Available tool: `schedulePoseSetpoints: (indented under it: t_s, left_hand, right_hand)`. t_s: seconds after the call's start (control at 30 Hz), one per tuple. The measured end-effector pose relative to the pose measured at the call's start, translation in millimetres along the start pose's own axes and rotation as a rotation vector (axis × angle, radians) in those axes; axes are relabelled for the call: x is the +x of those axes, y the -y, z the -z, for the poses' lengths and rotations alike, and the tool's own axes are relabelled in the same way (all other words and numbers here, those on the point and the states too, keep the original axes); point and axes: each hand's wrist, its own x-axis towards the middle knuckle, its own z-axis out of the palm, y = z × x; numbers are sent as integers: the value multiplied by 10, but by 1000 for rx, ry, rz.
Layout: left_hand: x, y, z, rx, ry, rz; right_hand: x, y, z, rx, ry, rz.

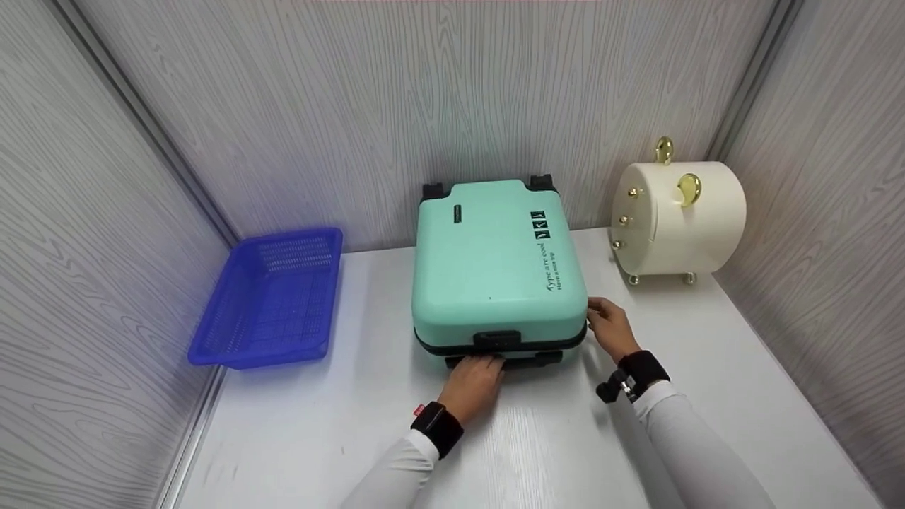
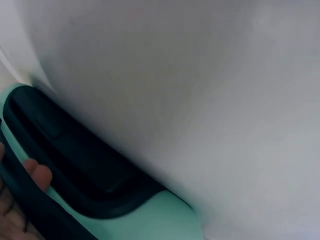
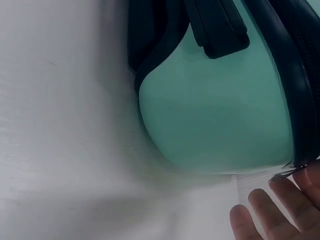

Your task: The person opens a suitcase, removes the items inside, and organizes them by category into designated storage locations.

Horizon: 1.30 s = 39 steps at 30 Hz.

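A mint-green hard-shell suitcase lies flat and closed, its wheels toward the back wall. My left hand is at its near side, fingers hooked round the black carry handle. Beside that handle is a black recessed panel on the suitcase's end. At the near right corner my right hand pinches a small silver zipper pull between thumb and forefinger. The other fingers of this hand are spread away from the shell. A dark zipper band runs round the suitcase to that pull.
To the left stands a blue plastic basket with perforated walls. A cream drum-shaped box with gold knobs and feet stands at the back right. Wood-patterned panels enclose the white table at the back and both sides.
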Motion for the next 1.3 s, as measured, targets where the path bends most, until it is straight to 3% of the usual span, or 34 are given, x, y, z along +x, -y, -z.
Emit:
schedulePoseSetpoints:
  t_s: [0.13, 0.27, 0.57, 0.8, 1.0, 1.3]
  left_hand:
    - [-7, 52, -1, -35, 9, -35]
    - [-19, 77, -25, -63, 0, -34]
    - [-9, 63, -45, -73, 16, -14]
    - [0, 50, -39, -61, 28, -9]
    - [5, 52, -27, -43, 27, 2]
    - [-7, 67, -41, -44, 12, -17]
  right_hand:
    - [22, -29, 31, 16, 20, 4]
    - [34, -57, 56, -44, 26, 35]
    - [-27, -129, 87, -478, 27, 310]
    - [-174, -56, 177, -697, 73, 385]
    - [-368, 60, 197, -800, 102, 407]
    - [-680, 73, 75, -886, 16, 536]
